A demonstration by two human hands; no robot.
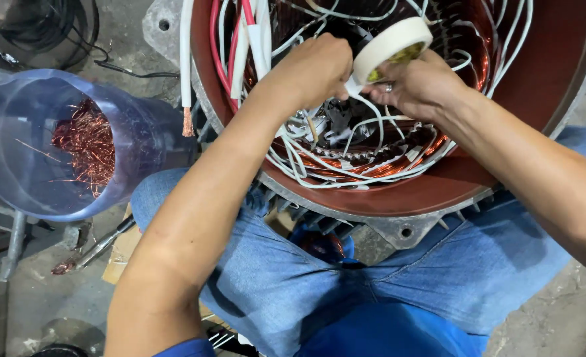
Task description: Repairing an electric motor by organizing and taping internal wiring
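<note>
Far left: a translucent blue bucket (15, 165) stands on the floor (62, 311), holding a tangle of copper wire scraps (85, 149), set aside within reach of the person's left side.
Lower left: a metal hand tool (105, 241) lies on the floor beside the denim-clad knee.
Centre: the left hand (313, 66) is closed, fingers pinched on a white strip, apparently the loose end of the tape, just over the windings, probably to keep it taut.
Upper centre: the roll of masking tape (392, 45) sits tilted between both hands, above the motor's middle.
Right of centre: the right hand (422, 86) is curled shut around the roll's lower edge, steadying it.
Behind and right: the red motor housing (537, 86) leans against the lap, opening upward, so the copper windings (372, 165) and white lead wires (319, 168) face the person.
</note>
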